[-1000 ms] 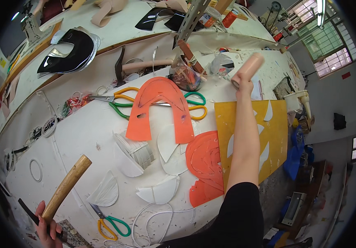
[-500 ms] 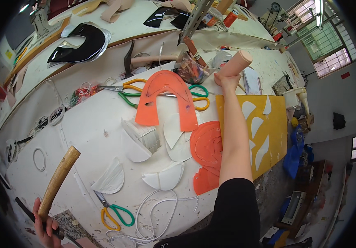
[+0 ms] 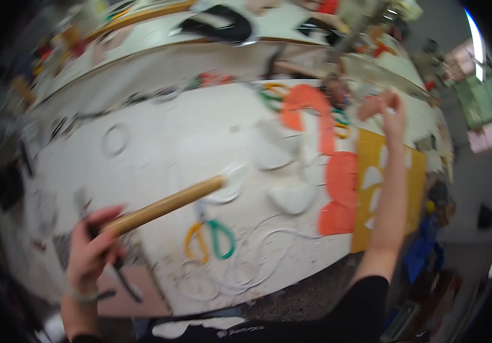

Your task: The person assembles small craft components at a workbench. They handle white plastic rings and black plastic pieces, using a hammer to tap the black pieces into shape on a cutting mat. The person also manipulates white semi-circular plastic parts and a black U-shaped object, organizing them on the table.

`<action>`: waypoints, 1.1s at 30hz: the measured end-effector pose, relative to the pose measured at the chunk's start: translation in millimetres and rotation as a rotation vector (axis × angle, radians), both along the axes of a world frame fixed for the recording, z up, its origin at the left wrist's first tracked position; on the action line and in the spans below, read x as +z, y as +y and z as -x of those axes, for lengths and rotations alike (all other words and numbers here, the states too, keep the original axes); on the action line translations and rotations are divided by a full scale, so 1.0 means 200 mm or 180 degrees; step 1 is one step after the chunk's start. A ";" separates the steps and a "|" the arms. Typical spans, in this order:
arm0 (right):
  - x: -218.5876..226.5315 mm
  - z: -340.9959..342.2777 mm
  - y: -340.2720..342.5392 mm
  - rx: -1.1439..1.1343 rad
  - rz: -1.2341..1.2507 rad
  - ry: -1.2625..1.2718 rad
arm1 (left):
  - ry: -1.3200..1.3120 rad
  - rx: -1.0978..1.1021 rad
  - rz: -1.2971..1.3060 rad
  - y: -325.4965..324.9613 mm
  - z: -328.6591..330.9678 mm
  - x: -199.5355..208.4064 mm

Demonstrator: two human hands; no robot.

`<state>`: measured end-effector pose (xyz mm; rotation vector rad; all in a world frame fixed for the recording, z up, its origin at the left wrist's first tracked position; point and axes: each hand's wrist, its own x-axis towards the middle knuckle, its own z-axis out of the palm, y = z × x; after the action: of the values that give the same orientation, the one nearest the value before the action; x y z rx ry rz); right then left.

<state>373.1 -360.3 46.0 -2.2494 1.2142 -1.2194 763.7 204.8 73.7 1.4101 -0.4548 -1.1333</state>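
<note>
My left hand (image 3: pixel 94 243) is closed round a hammer at its dark head end. The light wooden handle (image 3: pixel 169 204) points up and right over the white table. At the far right, my right arm stretches out and my right hand (image 3: pixel 393 111) is beside a pinkish cylinder (image 3: pixel 372 107). Motion blur smears its fingers, so whether they touch it is unclear. Scissors with yellow and green handles (image 3: pixel 210 240) lie below the hammer's handle tip. White cut pieces (image 3: pixel 292 197), a coral arch-shaped piece (image 3: pixel 330 128) and rounded coral pieces (image 3: pixel 340 183) lie between my hands.
A yellow sheet (image 3: pixel 394 183) with white shapes lies under my right forearm. White cord (image 3: pixel 257 263) loops near the front edge. Another hammer (image 3: pixel 297 67) rests at the back, below a raised shelf with a black curved piece (image 3: pixel 217 26). A white ring (image 3: pixel 114 140) lies left.
The view has swung left and blurred. My left hand has brought the hammer up and inward, its handle now more level. The pinkish cylinder, upright in my right hand before, now appears tipped leftward.
</note>
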 end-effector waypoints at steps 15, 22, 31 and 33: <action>0.18 -0.78 2.72 0.2435 -0.3235 0.0289 | -0.3569 -0.1390 0.0367 0.87 -0.19 0.05; 0.22 -0.52 3.13 0.2620 -0.2192 -0.1609 | -0.3960 -0.0804 -0.0457 1.50 -0.07 -0.57; 0.09 -0.94 3.45 0.2422 -0.2023 -0.0269 | -0.3802 -0.0468 0.0235 1.51 -0.02 -0.70; 0.00 -1.07 3.51 0.2347 -0.1440 0.0172 | -0.4010 -0.0302 0.0200 1.50 -0.02 -0.70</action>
<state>588.0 342.5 46.6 -2.0766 0.4973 -0.5372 768.4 505.3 -66.4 1.9346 -1.4168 -0.1463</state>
